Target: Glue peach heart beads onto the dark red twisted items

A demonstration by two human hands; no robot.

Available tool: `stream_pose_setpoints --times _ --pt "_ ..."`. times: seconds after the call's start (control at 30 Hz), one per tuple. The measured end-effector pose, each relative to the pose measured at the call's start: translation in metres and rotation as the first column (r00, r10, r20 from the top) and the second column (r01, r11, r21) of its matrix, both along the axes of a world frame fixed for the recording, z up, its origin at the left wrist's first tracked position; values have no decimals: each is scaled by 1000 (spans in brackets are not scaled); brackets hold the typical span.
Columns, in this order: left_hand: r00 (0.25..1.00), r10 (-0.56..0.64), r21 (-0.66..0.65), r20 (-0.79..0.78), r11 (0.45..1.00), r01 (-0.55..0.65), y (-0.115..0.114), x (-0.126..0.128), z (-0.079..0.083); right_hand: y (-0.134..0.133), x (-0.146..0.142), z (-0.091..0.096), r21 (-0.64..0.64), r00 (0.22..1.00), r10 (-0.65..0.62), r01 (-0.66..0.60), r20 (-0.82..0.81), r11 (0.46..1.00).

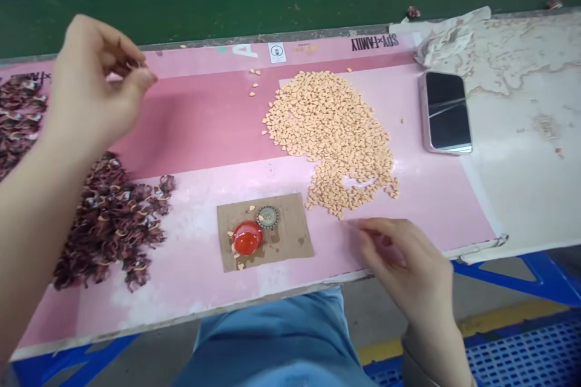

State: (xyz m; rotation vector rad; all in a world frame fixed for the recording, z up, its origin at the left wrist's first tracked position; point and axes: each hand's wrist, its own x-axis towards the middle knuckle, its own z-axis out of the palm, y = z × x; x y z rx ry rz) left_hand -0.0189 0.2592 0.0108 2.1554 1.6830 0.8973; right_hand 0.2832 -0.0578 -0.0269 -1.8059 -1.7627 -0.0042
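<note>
My left hand (pixel 97 81) is raised over the left of the pink sheet, thumb and fingers pinched together. A small reddish bit shows at its fingertips, too little to name. Below it lies a heap of dark purple, dried-flower-like pieces (pixel 113 217). At the lower edge of a pile of small tan, heart-shaped pieces (pixel 331 127), my right hand (pixel 408 260) has its thumb and forefinger pinched; whether they hold a piece I cannot make out. Between the hands, a brown cardboard piece (pixel 290 233) bears a round glossy red thing (pixel 247 238) and a bottle cap (pixel 267 217).
The pink printed sheet (pixel 195 121) covers the table. A phone (pixel 448 112) lies at the right, near crumpled paper (pixel 454 39). Beyond the far edge runs a green surface (pixel 272 0). A blue perforated crate (pixel 526 351) stands low at the right.
</note>
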Motion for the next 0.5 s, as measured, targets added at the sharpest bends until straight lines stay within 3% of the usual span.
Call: stream_pose_setpoints --times 0.03,0.13,0.27,0.4,0.5 --pt "990 103 -45 -92 993 -108 28 10 -4 1 -2 -3 -9 1000 13 -12 16 1000" --pt "961 249 -73 -123 963 -259 102 40 -18 3 -8 -8 12 1000 0 -1 31 1000" --pt "946 302 -133 -114 939 -316 165 57 -35 9 -9 -10 40 995 44 -48 88 998" --pt "956 270 -136 -118 949 -285 181 43 -41 16 -7 -9 51 983 134 -142 128 989" --pt "965 238 -72 -107 967 -246 159 19 -31 20 -5 -8 25 980 178 -181 90 983"
